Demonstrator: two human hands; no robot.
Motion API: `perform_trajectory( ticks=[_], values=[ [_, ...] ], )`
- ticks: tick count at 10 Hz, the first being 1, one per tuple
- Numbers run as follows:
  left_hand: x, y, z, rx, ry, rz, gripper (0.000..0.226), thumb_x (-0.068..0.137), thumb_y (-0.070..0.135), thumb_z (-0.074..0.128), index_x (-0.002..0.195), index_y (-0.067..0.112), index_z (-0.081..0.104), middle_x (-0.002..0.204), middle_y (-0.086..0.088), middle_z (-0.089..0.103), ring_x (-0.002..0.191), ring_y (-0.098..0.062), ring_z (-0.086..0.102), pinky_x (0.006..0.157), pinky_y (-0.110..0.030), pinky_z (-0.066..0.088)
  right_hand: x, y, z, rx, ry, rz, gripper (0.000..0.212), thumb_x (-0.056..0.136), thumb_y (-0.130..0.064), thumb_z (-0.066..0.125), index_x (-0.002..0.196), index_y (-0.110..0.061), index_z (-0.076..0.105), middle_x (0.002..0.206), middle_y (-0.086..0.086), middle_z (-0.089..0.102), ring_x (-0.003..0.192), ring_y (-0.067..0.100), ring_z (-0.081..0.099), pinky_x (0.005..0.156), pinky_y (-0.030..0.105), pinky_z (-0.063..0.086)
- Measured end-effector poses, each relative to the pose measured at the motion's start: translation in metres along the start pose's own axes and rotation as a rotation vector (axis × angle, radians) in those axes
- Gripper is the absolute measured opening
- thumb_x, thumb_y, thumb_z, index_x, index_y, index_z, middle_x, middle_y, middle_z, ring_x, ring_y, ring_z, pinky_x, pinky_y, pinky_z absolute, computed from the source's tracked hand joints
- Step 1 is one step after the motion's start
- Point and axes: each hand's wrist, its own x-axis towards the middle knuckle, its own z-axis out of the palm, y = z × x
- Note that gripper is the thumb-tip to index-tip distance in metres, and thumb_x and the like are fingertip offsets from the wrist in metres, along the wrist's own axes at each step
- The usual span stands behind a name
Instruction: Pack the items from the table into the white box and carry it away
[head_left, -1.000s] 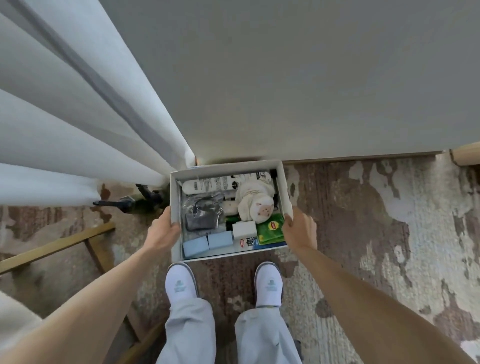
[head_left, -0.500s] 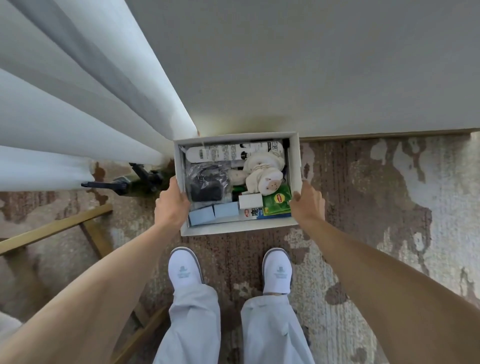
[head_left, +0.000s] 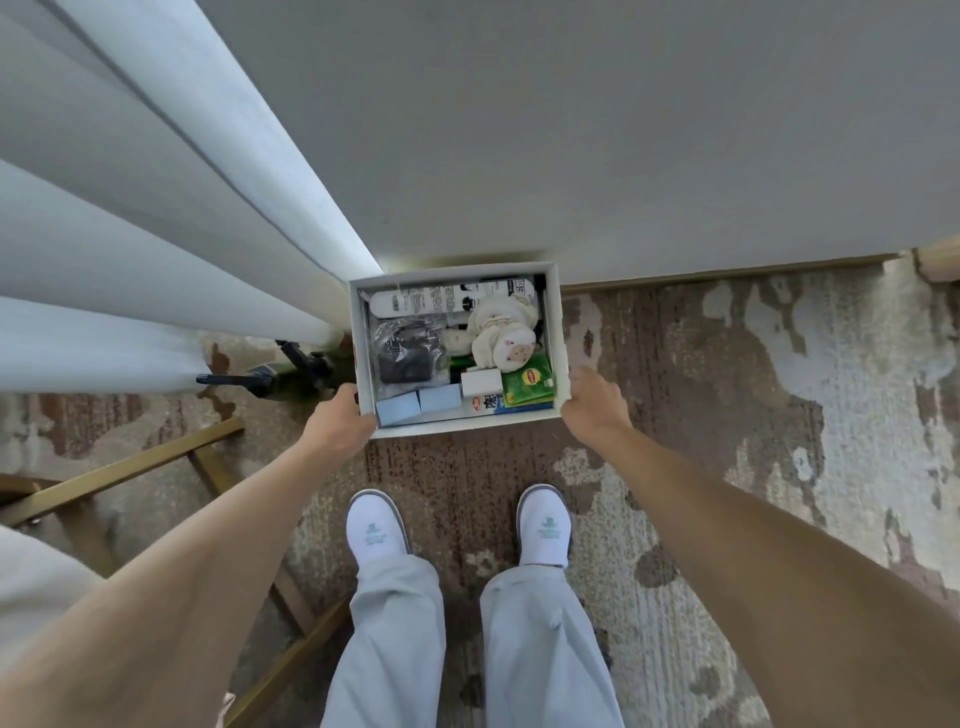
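The white box (head_left: 560, 332) sits low over the patterned carpet, against the base of the grey wall. Inside lie a white tube (head_left: 441, 299), a dark pouch in clear plastic (head_left: 405, 353), a cream plush toy (head_left: 506, 332), a green tea packet (head_left: 527, 384), a small white carton (head_left: 480, 383) and two pale blue blocks (head_left: 418, 405). My left hand (head_left: 340, 421) grips the box's near left corner. My right hand (head_left: 592, 402) holds the near right corner, fingers curled on the side wall.
White curtains (head_left: 156, 249) hang at the left, with a black tripod (head_left: 280, 376) at their foot. A gold-framed piece of furniture (head_left: 119, 473) stands at the lower left. My two white shoes (head_left: 376, 530) stand just behind the box.
The box has moved away from my feet toward the wall base, both hands staying on its sides and sliding toward its near corners.
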Motion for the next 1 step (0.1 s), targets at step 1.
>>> perform_trajectory(
  ticks=[1],
  values=[
    [-0.0414, 0.0012, -0.0058, 0.098, 0.056, 0.127, 0.035, 0.094, 0.012, 0.042, 0.127, 0.017, 0.053, 0.118, -0.012, 0.065, 0.096, -0.032, 0.062, 0.08, -0.038, 0.052, -0.0345, 0.0121, -0.0145, -0.094, -0.087, -0.032, 0.041, 0.089, -0.002, 0.045, 0.129, -0.011, 0.055, 0.121, 0.015, 0.061, 0.097, 0.032, 0.058, 0.068, 0.032, 0.044]
  ],
)
